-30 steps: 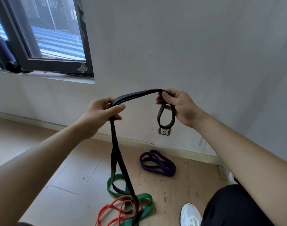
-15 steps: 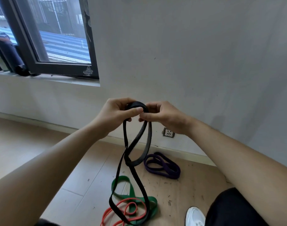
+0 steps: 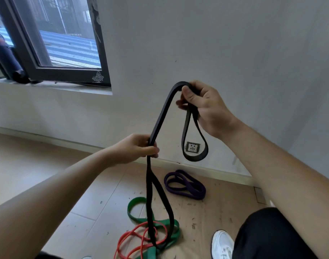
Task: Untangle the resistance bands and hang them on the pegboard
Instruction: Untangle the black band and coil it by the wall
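A long black resistance band [image 3: 161, 116] stretches between my two hands. My right hand [image 3: 206, 107] grips its upper bend, raised near the wall, and a short loop of the band dangles below that hand. Lower and to the left, my left hand [image 3: 135, 148] grips both strands together. From there a long loop hangs down to the floor, its end lying on a green band [image 3: 135, 212] and a thin red band [image 3: 130, 240]. A purple band [image 3: 186, 186] lies coiled by the skirting board. No pegboard is in view.
A grey wall with a socket [image 3: 193, 147] stands straight ahead. A dark-framed window [image 3: 70, 71] and its sill are at upper left. My white shoe [image 3: 222, 243] and dark trouser leg are at lower right on the wooden floor.
My hands were together pinching the band half a second ago. Now the right hand has risen and moved right, the left has dropped, and the band is drawn out between them.
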